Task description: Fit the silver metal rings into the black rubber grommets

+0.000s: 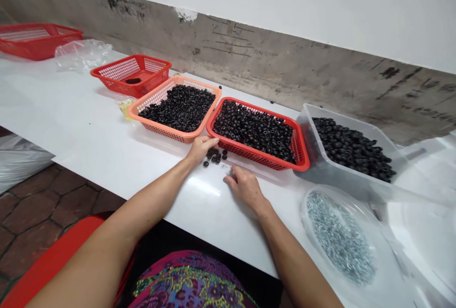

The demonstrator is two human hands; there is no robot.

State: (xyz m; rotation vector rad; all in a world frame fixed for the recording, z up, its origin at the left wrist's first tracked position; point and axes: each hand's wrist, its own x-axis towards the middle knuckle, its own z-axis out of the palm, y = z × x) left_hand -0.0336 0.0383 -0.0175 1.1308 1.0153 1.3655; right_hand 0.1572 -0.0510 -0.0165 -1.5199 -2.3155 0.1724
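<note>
The left hand (201,150) and the right hand (244,187) are working apart on the white table (107,165), with a narrow gap between them. The left is lying palm down with its fingers (213,141) reaching almost to the corner of a red basket, holding nothing that shows. The right is pressing its fingertips (228,179) down on the tabletop beside a small pale speck (225,168); whether it is pinching anything is too small to tell. A little scatter of black rings (215,156) is lying loose on the table just beside the left fingers, between the two hands, and these are the things the hands are nearest to.

At the right, a round clear tray (313,213) is holding a heap of small silvery metal pieces (340,237). Just ahead of the hands, the red basket (256,154) is sitting full of black rings, touching an orange basket (167,130) that is holding the same kind of load. A clear tub (306,120) is standing to the right of them, also carrying black rings.

Farther along, a second red basket (142,60) is holding only a few dark pieces, with a small yellowish packet (126,107) lying near it. Beyond these, a crumpled plastic bag (83,54) and a third red basket (35,44) are resting at the far end, against a stained concrete wall (249,47).
</note>
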